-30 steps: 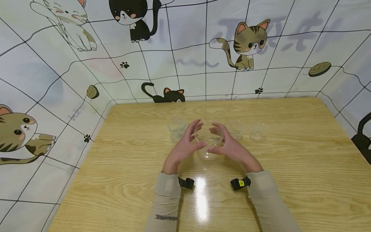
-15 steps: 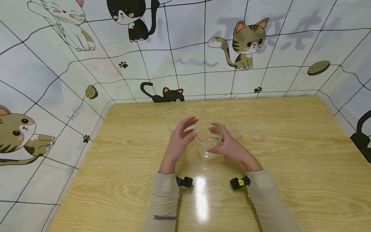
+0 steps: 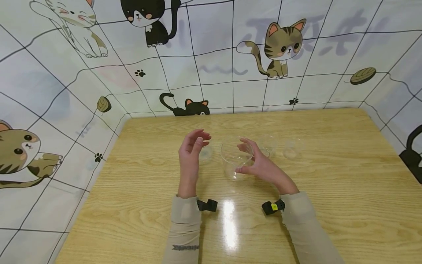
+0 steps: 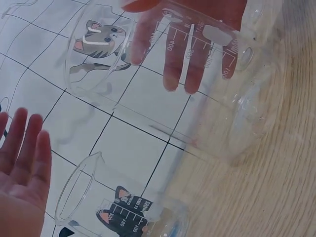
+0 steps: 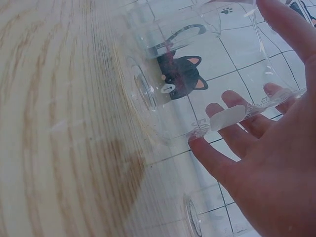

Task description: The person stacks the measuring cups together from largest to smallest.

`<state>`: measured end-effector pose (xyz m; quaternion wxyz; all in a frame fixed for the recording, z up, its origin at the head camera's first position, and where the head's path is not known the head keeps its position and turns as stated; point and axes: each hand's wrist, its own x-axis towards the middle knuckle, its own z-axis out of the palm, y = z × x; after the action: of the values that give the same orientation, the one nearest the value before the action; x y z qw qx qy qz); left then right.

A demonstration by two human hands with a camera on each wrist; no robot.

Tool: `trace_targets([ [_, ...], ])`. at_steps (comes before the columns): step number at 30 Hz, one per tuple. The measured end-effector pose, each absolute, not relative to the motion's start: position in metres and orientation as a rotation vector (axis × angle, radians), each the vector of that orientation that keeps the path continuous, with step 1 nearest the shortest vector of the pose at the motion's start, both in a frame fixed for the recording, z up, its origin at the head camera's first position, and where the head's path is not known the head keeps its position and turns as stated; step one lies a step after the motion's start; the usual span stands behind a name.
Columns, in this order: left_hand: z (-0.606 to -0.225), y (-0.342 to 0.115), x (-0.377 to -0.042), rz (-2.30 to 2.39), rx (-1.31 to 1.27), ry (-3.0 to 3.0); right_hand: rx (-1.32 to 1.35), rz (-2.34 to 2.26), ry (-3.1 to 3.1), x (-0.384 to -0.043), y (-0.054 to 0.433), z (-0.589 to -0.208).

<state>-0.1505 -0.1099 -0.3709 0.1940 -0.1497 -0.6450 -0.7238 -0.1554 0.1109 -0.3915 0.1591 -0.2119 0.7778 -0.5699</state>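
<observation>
A large clear beaker [image 3: 234, 158] with white volume marks stands on the wooden table [image 3: 132, 172] near the middle. My right hand [image 3: 260, 165] holds it from the right, thumb at the front and fingers round the far side. In the left wrist view those fingers show through the marked glass of the large beaker [image 4: 168, 108]. To its left is a smaller beaker [image 3: 206, 154], partly hidden by my left hand [image 3: 192, 154]. That hand is raised beside it with fingers extended and thumb apart, touching nothing. The smaller beaker [image 4: 123, 207] has a spout and white marks.
Two more small clear glass vessels [image 3: 268, 148] [image 3: 292, 150] stand in a row to the right, behind my right hand. A white cloth wall [image 3: 214, 66] printed with cats and grid lines borders the table at the back and sides.
My left hand has let go of the large beaker and moved left to beside the smaller beaker. My right hand has stayed on the large beaker, which has not visibly moved.
</observation>
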Motion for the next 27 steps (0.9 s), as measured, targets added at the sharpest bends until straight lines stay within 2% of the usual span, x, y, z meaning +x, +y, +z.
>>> trace_targets([
  [10, -0.386, -0.118, -0.161, -2.015, -0.170, -1.600, -0.626, -1.620, 2.259, -0.168, 0.117, -0.422],
  [27, -0.371, -0.114, -0.153, -1.847, -0.023, -1.757, -0.630, -1.629, 2.247, -0.169, 0.116, -0.423],
])
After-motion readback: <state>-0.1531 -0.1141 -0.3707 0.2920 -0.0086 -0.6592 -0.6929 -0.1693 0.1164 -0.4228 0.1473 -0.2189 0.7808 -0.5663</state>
